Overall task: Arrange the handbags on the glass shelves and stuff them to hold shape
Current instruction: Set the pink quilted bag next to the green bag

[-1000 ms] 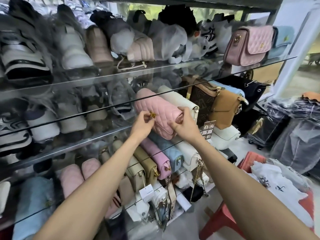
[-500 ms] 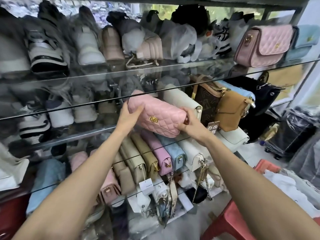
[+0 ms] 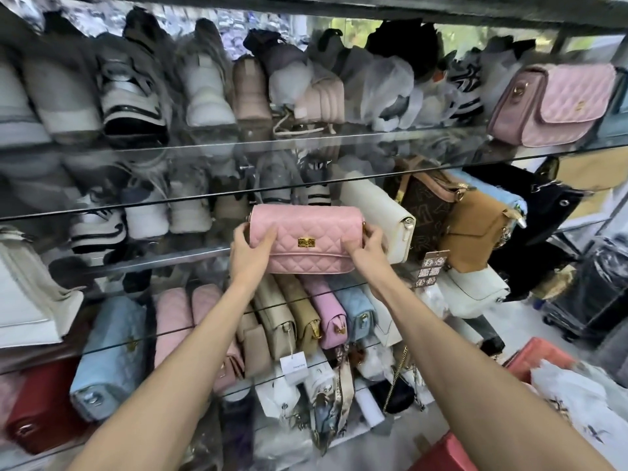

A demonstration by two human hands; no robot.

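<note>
**Pink quilted bag held level at the middle glass shelf**

Both hands grip the pink quilted handbag [image 3: 306,243] by its ends: the left hand [image 3: 249,253] curls round the bag's left end with its thumb across the front, and the right hand [image 3: 368,248] curls round the right end with its fingers over the front edge. The bag sits level, front flap and gold clasp [image 3: 304,242] facing the camera, at the front edge of the middle glass shelf [image 3: 142,263]; whether its base rests on the glass cannot be told.

Just right of the pink bag a cream handbag [image 3: 380,219] leans on the same shelf, and beyond that stand a brown patterned bag [image 3: 424,212] and a tan bag [image 3: 475,229]. Left of the pink bag, wrapped bags lie blurred behind the glass. Directly below it a row of bags stands on end, among them a beige bag [image 3: 275,321], a lilac-pink bag [image 3: 326,314] and a light blue bag [image 3: 356,311]. Well above and to the right of the pink bag, a pale pink quilted bag [image 3: 557,103] rests on the upper shelf [image 3: 339,144]
</note>
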